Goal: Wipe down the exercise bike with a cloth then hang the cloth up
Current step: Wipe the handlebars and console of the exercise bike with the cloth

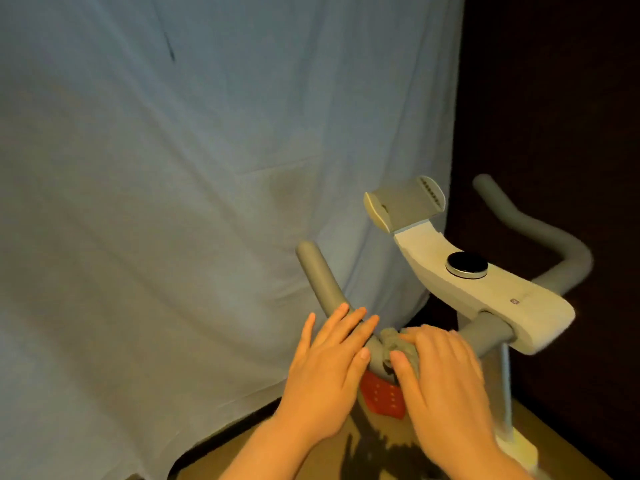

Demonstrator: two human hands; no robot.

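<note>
Nearest you, your right hand (pixel 446 372) is cupped over the cloth (pixel 398 348), fingers (pixel 420 336) curled over its top and thumb tucked under its near side, so the wad is pinched against the bend of the left handlebar (pixel 325 282). Only a small bunched piece of the cloth shows past your knuckles; the rest is hidden under your palm.

Just to its left, your left hand (pixel 322 372) lies flat on the same bar, fingers straight and slightly spread, holding nothing, the fingertips pointing up along the tube. The two hands are close side by side, with the cloth touching the bar between them.

What matters for the next stroke, as I judge it: the bar's long axis runs from the bend under your right hand up and away to the left, ending in the rounded grip tip beyond your left fingertips. The unwiped length therefore lies ahead and to the left of the cloth, and your left hand sits right on that path. You would likely need to lift it or slide it ahead before the cloth can travel up the tube.

Farther off, to the right, the white console (pixel 485 289) with its dark round knob (pixel 467 264) and the phone holder (pixel 405 202) stand above the stem, and the right handlebar (pixel 540 230) curves away beyond them. A pale blue sheet (pixel 173 168) hangs behind.
</note>
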